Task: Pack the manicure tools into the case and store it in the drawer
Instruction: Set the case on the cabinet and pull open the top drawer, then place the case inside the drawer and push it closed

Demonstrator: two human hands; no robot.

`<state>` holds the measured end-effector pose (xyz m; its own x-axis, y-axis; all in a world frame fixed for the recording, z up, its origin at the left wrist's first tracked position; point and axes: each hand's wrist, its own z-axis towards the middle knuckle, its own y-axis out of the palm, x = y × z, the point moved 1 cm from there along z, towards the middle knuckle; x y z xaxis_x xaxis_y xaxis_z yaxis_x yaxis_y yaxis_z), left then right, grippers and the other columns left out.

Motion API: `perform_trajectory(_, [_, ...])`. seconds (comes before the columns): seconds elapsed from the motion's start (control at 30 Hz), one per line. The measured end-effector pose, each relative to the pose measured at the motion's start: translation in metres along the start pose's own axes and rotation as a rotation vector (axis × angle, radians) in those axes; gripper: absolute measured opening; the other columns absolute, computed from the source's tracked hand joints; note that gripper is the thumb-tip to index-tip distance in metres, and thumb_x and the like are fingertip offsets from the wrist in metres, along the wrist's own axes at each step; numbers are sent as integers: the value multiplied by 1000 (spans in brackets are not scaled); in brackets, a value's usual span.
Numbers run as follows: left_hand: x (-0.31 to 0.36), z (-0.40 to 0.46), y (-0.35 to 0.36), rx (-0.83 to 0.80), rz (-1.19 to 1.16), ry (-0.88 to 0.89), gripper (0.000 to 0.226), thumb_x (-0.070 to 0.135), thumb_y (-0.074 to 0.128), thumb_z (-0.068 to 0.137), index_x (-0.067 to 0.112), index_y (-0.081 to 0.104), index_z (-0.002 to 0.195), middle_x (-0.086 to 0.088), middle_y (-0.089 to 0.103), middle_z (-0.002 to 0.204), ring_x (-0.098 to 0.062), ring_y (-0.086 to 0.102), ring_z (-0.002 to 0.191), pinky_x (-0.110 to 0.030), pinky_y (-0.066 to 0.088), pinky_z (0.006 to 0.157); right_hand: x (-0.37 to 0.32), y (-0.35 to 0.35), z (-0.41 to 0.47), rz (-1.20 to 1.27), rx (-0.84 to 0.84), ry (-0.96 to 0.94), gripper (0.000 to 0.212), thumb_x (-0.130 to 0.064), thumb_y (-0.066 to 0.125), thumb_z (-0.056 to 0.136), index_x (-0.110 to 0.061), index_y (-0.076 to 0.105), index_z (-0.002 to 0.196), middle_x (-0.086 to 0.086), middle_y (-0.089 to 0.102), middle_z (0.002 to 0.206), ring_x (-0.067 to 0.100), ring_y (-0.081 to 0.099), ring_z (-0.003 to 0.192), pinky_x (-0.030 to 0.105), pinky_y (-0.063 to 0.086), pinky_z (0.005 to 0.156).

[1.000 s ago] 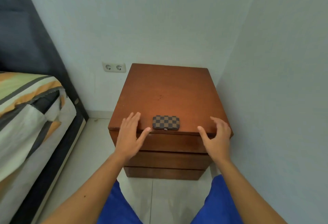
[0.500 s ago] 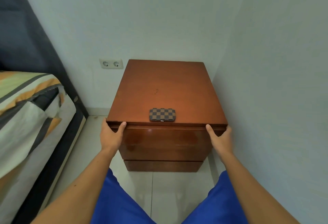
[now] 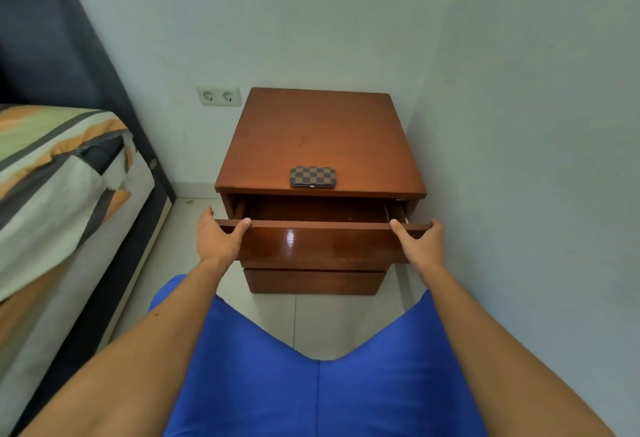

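A closed brown checkered manicure case (image 3: 312,176) lies near the front edge of the wooden nightstand (image 3: 318,131). Below it the top drawer (image 3: 322,242) stands partly pulled out, its dark inside showing. My left hand (image 3: 220,237) grips the drawer front's left end, thumb over the top edge. My right hand (image 3: 420,241) grips the right end in the same way. No loose manicure tools are in view.
A bed with a striped cover (image 3: 59,194) stands at the left. The nightstand sits in a corner against the right wall (image 3: 536,159), with a double wall socket (image 3: 219,96) behind. A lower drawer (image 3: 313,280) is closed. My blue-clad knees (image 3: 311,384) fill the foreground.
Both hands moved from the nightstand top to the drawer front's ends, then pulled the top drawer out toward me. The case has stayed in place.
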<state>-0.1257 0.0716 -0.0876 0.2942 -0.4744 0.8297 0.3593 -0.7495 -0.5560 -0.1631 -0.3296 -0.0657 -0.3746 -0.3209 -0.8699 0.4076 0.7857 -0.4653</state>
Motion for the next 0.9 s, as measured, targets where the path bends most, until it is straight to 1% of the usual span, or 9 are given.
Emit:
perform_trajectory(0.23, [-16,-41,-16,11,-18,24,98,46,82,89,10,28,163,-11,38,165,-33,37,152,-51,36,123,22,-14,-35,-16,2,-14,116,-61,81,81,-8,18,162,12,31,167,32,36,152,47,37,123])
perform_trajectory(0.47, [-30,-70,-25,24,-30,44,98,50,79,91,13,25,164,-10,36,167,-33,36,153,-53,36,123,33,-25,-62,-43,23,-14,114,-62,80,81,-8,20,162,12,33,166,32,36,152,46,38,122])
perform_trajectory(0.6, [-36,-86,-32,43,-19,59,96,51,78,91,14,27,163,-10,37,166,-34,36,153,-54,36,122,40,-29,-75,-61,27,-28,110,-59,79,83,-9,21,162,12,36,163,33,39,150,44,40,120])
perform_trajectory(0.7, [-37,-94,-36,49,-15,73,95,50,77,92,14,27,163,-10,37,166,-33,37,152,-53,36,122,47,-29,-79,-85,34,-36,111,-61,79,83,-9,20,162,12,36,164,33,39,150,46,40,121])
perform_trajectory(0.8, [-36,-94,-38,34,12,89,95,53,77,91,14,28,163,-10,38,166,-34,37,152,-53,37,122,44,-30,-81,-121,47,-44,111,-63,77,83,-9,21,162,13,35,165,34,38,151,47,40,121])
perform_trajectory(0.9, [-29,-91,-42,38,99,128,93,55,76,91,13,31,161,-12,40,164,-33,37,151,-52,38,121,37,-30,-81,-192,97,-106,109,-63,76,84,-6,25,161,15,35,164,34,36,152,48,39,121])
